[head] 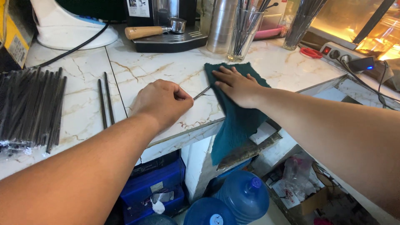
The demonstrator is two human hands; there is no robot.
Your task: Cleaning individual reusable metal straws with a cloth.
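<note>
My left hand (161, 102) is closed around one end of a thin dark metal stick (201, 92) that lies on the marble counter (166, 71). The stick's other end runs under a dark teal cloth (235, 121), which drapes over the counter's front edge. My right hand (235, 85) lies flat on the cloth with fingers spread, pressing it onto the stick. Two more dark sticks (106, 102) lie side by side to the left of my left hand.
A bundle of dark sticks in clear wrap (31, 110) lies at the far left. Behind stand a glass of sticks (243, 35), a steel cup (221, 25), a wooden-handled tool (148, 31), a white appliance (68, 27) and a power strip (346, 56). Blue water jugs (243, 196) stand below.
</note>
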